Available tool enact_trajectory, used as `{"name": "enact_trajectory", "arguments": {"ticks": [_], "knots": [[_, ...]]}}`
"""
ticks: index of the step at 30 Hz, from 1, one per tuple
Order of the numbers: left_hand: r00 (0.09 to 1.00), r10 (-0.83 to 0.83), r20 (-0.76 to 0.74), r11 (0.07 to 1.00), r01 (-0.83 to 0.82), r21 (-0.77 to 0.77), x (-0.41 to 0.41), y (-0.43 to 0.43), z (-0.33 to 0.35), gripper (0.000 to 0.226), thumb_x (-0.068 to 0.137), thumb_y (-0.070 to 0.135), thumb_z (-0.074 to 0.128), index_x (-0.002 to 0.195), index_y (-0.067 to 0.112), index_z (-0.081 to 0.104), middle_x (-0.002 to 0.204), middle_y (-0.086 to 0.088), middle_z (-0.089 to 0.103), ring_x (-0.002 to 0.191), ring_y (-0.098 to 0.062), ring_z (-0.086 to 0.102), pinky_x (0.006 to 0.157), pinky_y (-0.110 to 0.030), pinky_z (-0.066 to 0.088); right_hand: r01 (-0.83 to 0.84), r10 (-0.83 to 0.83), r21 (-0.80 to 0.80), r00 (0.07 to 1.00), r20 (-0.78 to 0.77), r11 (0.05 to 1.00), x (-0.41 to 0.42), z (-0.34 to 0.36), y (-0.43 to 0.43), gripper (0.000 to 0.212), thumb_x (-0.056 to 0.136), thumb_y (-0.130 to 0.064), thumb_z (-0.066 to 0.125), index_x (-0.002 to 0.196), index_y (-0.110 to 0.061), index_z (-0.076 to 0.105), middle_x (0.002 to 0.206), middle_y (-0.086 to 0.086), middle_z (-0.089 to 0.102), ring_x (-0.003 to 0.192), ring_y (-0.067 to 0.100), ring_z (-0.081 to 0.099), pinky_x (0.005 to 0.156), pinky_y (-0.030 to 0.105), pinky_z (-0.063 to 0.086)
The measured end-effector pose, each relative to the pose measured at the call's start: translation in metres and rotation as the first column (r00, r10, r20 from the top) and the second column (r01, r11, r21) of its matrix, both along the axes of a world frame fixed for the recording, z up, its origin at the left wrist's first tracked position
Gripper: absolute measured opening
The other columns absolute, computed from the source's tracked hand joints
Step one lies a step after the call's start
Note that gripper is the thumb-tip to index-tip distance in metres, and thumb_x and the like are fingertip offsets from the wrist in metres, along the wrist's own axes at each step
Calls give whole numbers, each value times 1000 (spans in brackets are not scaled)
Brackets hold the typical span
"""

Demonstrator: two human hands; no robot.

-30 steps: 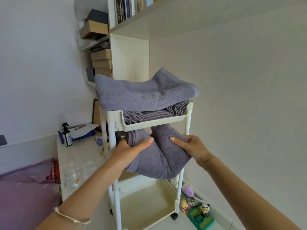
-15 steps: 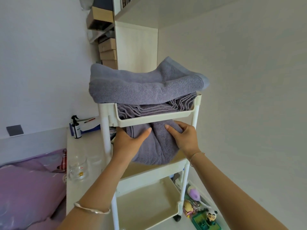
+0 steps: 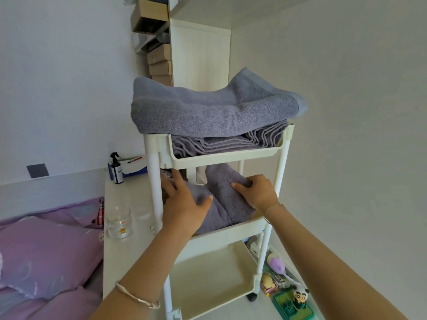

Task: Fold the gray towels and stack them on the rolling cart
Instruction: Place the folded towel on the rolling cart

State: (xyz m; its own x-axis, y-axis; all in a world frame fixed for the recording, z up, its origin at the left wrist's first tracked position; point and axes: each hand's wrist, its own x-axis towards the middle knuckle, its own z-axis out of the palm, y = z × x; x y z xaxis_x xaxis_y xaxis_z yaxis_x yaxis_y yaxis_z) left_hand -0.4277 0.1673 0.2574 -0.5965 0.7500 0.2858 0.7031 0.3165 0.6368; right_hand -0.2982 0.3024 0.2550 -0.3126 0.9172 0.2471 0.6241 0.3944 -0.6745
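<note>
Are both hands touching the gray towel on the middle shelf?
Touching. The head view shows the left hand pressed flat on the towel and the right hand gripping its raised fold.

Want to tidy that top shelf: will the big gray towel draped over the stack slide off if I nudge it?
Possibly: the top towel overhangs the cart rim on both sides. It looks soft and floppy, sagging mid-span. The terry nap probably grips the folded stack beneath.

Bright, even daylight, soft and without glare. Faint shadows under the cart tiers (image 3: 221, 155). Wide-angle bowing toward the edges; slight softness throughout.
</note>
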Motion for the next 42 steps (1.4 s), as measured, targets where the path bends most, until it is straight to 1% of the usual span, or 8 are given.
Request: {"name": "enact_trajectory", "arguments": {"ticks": [4, 8, 11, 17, 24, 29, 36, 42], "knots": [[906, -81, -415, 945, -62, -320, 2, -2, -9, 78, 94, 60, 27, 151, 14, 0, 157, -12, -19, 144, -32, -19, 114, -43, -14, 8, -14, 41, 990, 139, 999, 3, -6, -3, 29, 92, -39, 55, 81, -12, 59, 78, 7, 61, 77, 27, 58, 64, 30, 43], [906, -174, -385, 886, -27, -462, -2, 1, -18, 66, 99, 52, 10, 150, 11, 15, 159, -9, 8, 146, -28, 3, 117, -42, 0, 8, -29, 198, 994, 105, 980, 4, -16, -7, 45, 96, -26, 49, 138, -16, 42, 134, 8, 53, 118, 29, 52, 93, 39, 46], [914, -191, -358, 846, -31, -532, -6, 4, -23, 64, 99, 49, 8, 150, 12, 17, 158, -12, 12, 146, -32, 7, 117, -44, 3, -209, 99, 559, 970, 220, 803, 0, -19, -15, 38, 95, -29, 41, 125, -17, 60, 134, 9, 54, 118, 30, 54, 98, 40, 43], [801, -436, -411, 709, 25, -705, -1, -6, -25, 66, 102, 25, 33, 149, 27, -13, 155, -22, 6, 139, -50, 7, 110, -59, 14, -327, 204, 294, 902, 380, 898, 22, -38, -15, 41, 103, -33, 30, 124, -18, 62, 130, -1, 60, 124, 17, 49, 109, 25, 25], [783, -466, -412, 696, 37, -717, -4, -4, -27, 64, 103, 23, 28, 149, 20, -16, 153, -26, 12, 136, -50, 18, 107, -59, 20, -207, 72, 296, 910, 409, 933, 17, -59, -21, 46, 101, -41, 27, 110, -22, 68, 109, -1, 70, 103, 21, 59, 91, 31, 42], [787, -462, -409, 708, 50, -705, -4, -6, -27, 66, 103, 26, 30, 148, 21, -18, 152, -27, 12, 137, -50, 17, 108, -61, 18, -242, 147, 284, 937, 318, 928, 24, -61, -25, 44, 102, -38, 29, 118, -18, 65, 120, -1, 66, 116, 19, 54, 105, 18, 26], [883, -310, -353, 911, 169, -377, 0, -16, -43, 58, 99, 49, 17, 147, 17, 22, 153, -11, 28, 135, -31, 34, 111, -45, 28, -87, 61, 220, 990, 124, 972, 79, -68, -93, 45, 98, -46, 30, 133, -28, 52, 140, -8, 50, 128, 9, 43, 112, 25, 29], [787, -507, -352, 862, 450, -233, 45, -26, -37, 58, 99, 47, 11, 148, 19, 25, 153, -8, 28, 139, -29, 27, 113, -47, 25, 222, -247, 226, 965, 86, 948, 148, -45, -153, 46, 96, -46, 31, 136, -29, 47, 148, -9, 39, 132, 13, 41, 105, 25, 31]]}}
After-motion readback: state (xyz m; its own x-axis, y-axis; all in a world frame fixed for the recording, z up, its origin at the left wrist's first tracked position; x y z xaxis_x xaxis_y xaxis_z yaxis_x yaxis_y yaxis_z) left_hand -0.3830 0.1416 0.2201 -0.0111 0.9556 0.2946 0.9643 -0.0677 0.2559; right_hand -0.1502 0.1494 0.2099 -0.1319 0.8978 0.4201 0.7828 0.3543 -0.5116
